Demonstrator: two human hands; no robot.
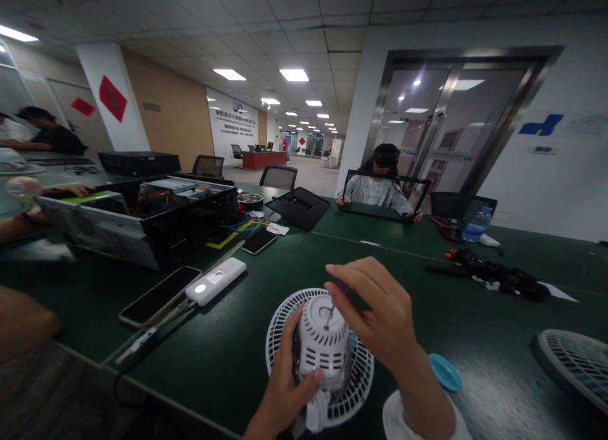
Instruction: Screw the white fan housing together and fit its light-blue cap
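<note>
Dark green tabletop (209, 370) bears a fan's white slotted motor housing (323, 339), clasped firmly by the left hand (285, 383) above the round guard (356, 383). The right hand's (375, 307) fingers pinch what seems a small screwdriver (331, 311), its shaft held steady against the housing.

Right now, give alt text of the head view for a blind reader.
Two bare hands work on a white desk fan on a dark green table: the left hand grips the vented motor housing, and the right hand holds a thin screwdriver to it. Across the table, a person holds up a black frame, and an open computer case stands to the left.
</note>
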